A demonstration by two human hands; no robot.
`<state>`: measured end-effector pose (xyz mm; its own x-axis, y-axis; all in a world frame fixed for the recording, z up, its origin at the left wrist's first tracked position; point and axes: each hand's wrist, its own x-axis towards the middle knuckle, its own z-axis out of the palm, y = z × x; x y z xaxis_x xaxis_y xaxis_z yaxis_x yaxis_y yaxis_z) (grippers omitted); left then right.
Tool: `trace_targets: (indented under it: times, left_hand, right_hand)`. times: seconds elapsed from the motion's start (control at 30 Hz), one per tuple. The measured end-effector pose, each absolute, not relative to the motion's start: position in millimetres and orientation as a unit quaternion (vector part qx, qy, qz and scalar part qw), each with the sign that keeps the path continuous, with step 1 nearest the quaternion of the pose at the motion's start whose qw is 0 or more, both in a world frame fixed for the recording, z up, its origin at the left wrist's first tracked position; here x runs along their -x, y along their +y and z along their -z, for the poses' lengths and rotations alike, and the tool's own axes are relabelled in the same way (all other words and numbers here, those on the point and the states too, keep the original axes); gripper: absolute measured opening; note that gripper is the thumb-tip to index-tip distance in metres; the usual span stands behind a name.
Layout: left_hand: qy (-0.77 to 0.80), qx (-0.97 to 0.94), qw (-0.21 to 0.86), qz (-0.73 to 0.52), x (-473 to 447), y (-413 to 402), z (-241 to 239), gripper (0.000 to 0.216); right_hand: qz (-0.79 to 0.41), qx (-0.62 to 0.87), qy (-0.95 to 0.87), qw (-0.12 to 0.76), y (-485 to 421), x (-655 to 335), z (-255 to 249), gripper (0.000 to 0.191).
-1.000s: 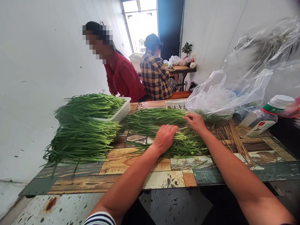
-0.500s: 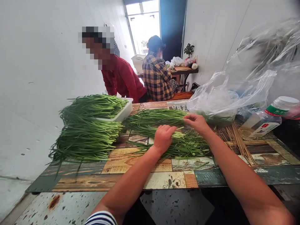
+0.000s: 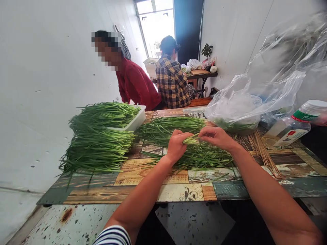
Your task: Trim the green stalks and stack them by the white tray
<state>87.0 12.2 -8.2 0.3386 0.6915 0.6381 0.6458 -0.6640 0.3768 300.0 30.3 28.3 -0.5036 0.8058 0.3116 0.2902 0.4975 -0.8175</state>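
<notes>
My left hand [image 3: 176, 147] is closed round a small bunch of garlic chives [image 3: 191, 140], its pale stalk ends pointing right. At those ends my right hand [image 3: 216, 137] pinches with thumb and forefinger, apparently on a thin stalk; the exact contact is too small to see. Just behind the hands lies a loose pile of long chives [image 3: 168, 124]. Under and in front of them spreads a heap of loose green leaves and trimmings [image 3: 206, 158]. Thick stacked chives [image 3: 99, 149] fill the table's left side, some resting in a white plastic tub [image 3: 139, 119].
Thin wooden sticks [image 3: 263, 153] lie at right, beside a plastic bottle [image 3: 288, 132] with a green band. A clear plastic bag [image 3: 235, 105] covers a bowl behind them. Across the table are a person in red [image 3: 138, 81] and another in a checked shirt [image 3: 171, 80].
My right hand has moved slightly left and down to the stalk ends in my left hand. The left hand has turned, its thumb now along the bunch. The view has shifted a little.
</notes>
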Motion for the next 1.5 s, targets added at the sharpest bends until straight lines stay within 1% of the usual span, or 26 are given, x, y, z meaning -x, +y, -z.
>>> trace_targets:
  times: [0.17, 0.3, 0.47, 0.53, 0.63, 0.7, 0.83, 1.0, 1.07, 1.13, 1.17, 1.2, 1.27, 1.3, 1.37, 1.43, 1.5]
  left_hand:
    - [0.408, -0.822, 0.039, -0.396, -84.7, 15.3, 4.4, 0.022]
    - [0.413, -0.819, 0.069, -0.392, -84.9, 16.9, 6.8, 0.016]
    - [0.458, -0.771, 0.099, -0.432, -87.0, 16.5, 10.8, 0.013]
    - [0.469, -0.756, 0.102, -0.445, -87.7, 15.8, 10.2, 0.009]
    - [0.485, -0.744, 0.107, -0.446, -88.2, 14.9, 8.6, 0.012]
    - [0.487, -0.743, 0.107, -0.447, -88.4, 14.9, 8.3, 0.012]
    - [0.482, -0.75, 0.107, -0.441, -88.8, 15.5, 9.1, 0.008]
    - [0.506, -0.745, 0.113, -0.42, -88.4, 15.3, 8.2, 0.007]
    - [0.514, -0.741, 0.12, -0.414, -88.5, 15.0, 7.6, 0.008]
    - [0.521, -0.74, 0.124, -0.406, -88.8, 14.5, 6.9, 0.009]
    - [0.524, -0.741, 0.123, -0.401, -89.0, 14.2, 6.4, 0.009]
    - [0.524, -0.743, 0.121, -0.397, -89.1, 13.8, 6.0, 0.01]
    - [0.518, -0.749, 0.119, -0.395, -89.3, 12.8, 4.9, 0.01]
    - [0.513, -0.752, 0.12, -0.396, -89.2, 12.2, 4.4, 0.011]
    - [0.503, -0.755, 0.125, -0.402, -88.8, 11.0, 3.5, 0.014]
    - [0.494, -0.756, 0.127, -0.41, -87.8, 10.3, 3.1, 0.015]
    - [0.483, -0.754, 0.131, -0.425, -86.6, 10.5, 3.5, 0.013]
  right_hand:
    - [-0.355, 0.356, -0.776, 0.381, 33.0, -299.5, -22.0, 0.021]
    - [-0.367, 0.368, -0.756, 0.397, 31.7, -296.9, -20.6, 0.023]
    - [-0.402, 0.387, -0.7, 0.446, 27.0, -284.4, -22.3, 0.035]
    - [-0.405, 0.4, -0.7, 0.432, 26.1, -278.4, -19.6, 0.034]
    - [-0.399, 0.402, -0.724, 0.394, 25.9, -272.5, -13.0, 0.032]
    - [-0.388, 0.409, -0.732, 0.384, 26.9, -271.8, -8.5, 0.031]
    - [-0.343, 0.449, -0.736, 0.373, 34.6, -279.4, -0.2, 0.027]
    - [-0.286, 0.53, -0.68, 0.418, 49.5, -302.1, 3.3, 0.028]
    - [-0.228, 0.585, -0.669, 0.399, 50.8, -308.8, -0.2, 0.026]
    - [-0.132, 0.615, -0.677, 0.382, 47.6, -310.1, -6.3, 0.019]
    - [-0.085, 0.606, -0.689, 0.388, 44.7, -308.6, -9.7, 0.017]
    - [-0.05, 0.578, -0.71, 0.398, 41.5, -306.0, -12.9, 0.021]
    - [-0.026, 0.488, -0.77, 0.41, 35.7, -299.4, -17.4, 0.036]
    - [-0.034, 0.444, -0.799, 0.405, 33.7, -296.2, -18.2, 0.039]
    - [-0.064, 0.387, -0.837, 0.382, 31.9, -291.3, -17.4, 0.033]
    - [-0.113, 0.371, -0.847, 0.364, 31.5, -288.2, -15.0, 0.022]
    - [-0.203, 0.385, -0.825, 0.361, 30.0, -284.9, -13.1, 0.022]
